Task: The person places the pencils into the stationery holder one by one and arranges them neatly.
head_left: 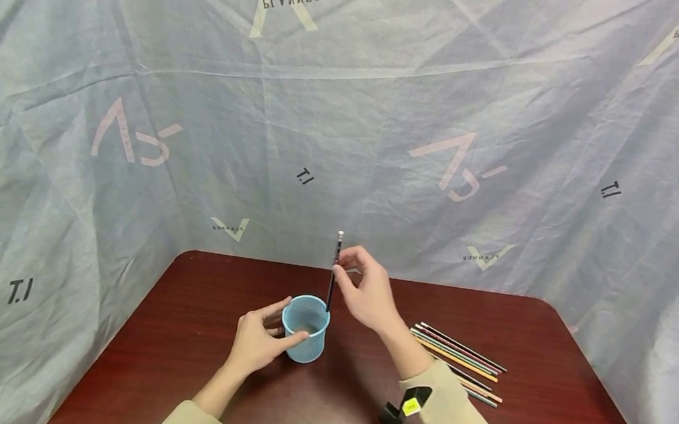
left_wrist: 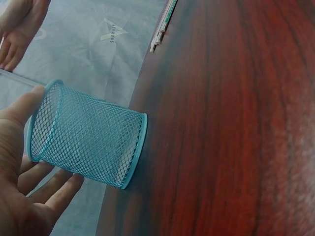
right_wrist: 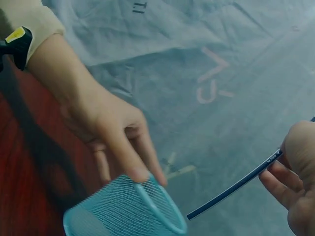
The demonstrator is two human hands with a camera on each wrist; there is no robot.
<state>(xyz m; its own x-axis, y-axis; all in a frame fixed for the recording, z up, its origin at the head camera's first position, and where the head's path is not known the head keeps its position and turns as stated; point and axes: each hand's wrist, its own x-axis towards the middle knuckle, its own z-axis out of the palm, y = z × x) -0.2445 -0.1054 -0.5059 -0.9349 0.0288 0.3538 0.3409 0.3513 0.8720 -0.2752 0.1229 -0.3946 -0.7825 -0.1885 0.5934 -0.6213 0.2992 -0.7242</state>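
Observation:
A light blue mesh pen cup (head_left: 306,347) stands upright on the table. My left hand (head_left: 255,343) grips it near the rim, thumb on the near side and fingers round the other, as the left wrist view shows with the cup (left_wrist: 93,132). Above the cup's right side my right hand (head_left: 368,295) pinches a dark pencil (head_left: 331,285) between thumb and fingers, its white eraser end up. In the right wrist view the lower end of the pencil (right_wrist: 231,189) is close to the cup's rim (right_wrist: 160,209) but apart from it. No pencil shows inside the cup.
Several pencils (head_left: 454,353) of different colours lie side by side on the dark red table (head_left: 184,320), right of the cup and partly behind my right forearm. A grey printed cloth (head_left: 346,138) hangs round the table's back and sides.

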